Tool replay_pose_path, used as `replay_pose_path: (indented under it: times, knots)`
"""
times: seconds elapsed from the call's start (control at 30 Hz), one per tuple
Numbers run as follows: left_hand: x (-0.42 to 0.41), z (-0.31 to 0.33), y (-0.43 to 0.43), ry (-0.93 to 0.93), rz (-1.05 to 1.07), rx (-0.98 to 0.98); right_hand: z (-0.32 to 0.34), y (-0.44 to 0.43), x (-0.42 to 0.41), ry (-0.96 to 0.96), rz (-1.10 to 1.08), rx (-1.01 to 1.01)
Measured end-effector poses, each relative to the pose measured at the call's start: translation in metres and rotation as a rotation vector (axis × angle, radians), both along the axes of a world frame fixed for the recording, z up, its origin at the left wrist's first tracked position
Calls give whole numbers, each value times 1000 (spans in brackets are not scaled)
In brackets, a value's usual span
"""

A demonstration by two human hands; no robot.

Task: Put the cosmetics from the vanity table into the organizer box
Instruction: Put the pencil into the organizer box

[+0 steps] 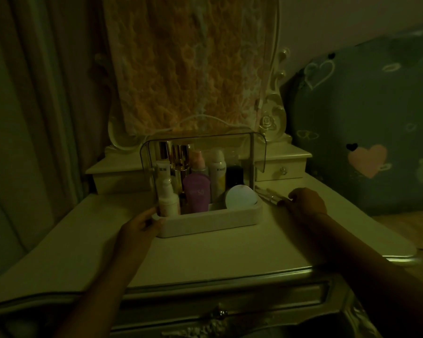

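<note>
The white organizer box (213, 222) stands in the middle of the vanity table (205, 254), its clear lid (205, 140) tipped up. Inside are a white pump bottle (167, 198), a purple tube (197, 195), a white spray can (217, 175), gold-capped bottles (178, 157), a dark bottle (234, 175) and a round white compact (241, 197). My left hand (139, 224) grips the box's front left corner. My right hand (303, 201) rests on the tabletop to the right of the box, fingertips on several thin pencil-like sticks (270, 195).
The room is dim. A cloth-covered mirror (188, 64) rises behind the box. Small drawer units (282, 165) flank it. A heart-patterned cushion (366, 132) leans at the right. Curtains (34, 106) hang at the left. The table's front edge (217, 281) is close to me.
</note>
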State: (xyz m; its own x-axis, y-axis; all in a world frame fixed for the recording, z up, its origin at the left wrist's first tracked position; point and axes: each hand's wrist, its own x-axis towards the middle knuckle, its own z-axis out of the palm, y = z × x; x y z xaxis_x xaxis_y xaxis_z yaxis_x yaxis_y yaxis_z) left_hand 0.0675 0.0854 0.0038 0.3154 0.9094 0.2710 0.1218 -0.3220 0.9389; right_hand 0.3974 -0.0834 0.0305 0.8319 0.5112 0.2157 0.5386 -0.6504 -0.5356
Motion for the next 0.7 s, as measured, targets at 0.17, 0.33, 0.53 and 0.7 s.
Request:
replay_pose_path:
  times: [0.17, 0.33, 0.53, 0.7]
  knots:
    - [2, 2, -3, -20, -1, -5, 6, -11, -7, 24, 15, 69]
    - [2, 4, -5, -23, 2, 2, 11, -25, -20, 91, 110, 245]
    - [0, 4, -6, -27, -9, 2, 8, -50, -48, 194, 298, 409]
    - [2, 6, -7, -37, -5, -18, 12, -41, -83, 307, 427, 488]
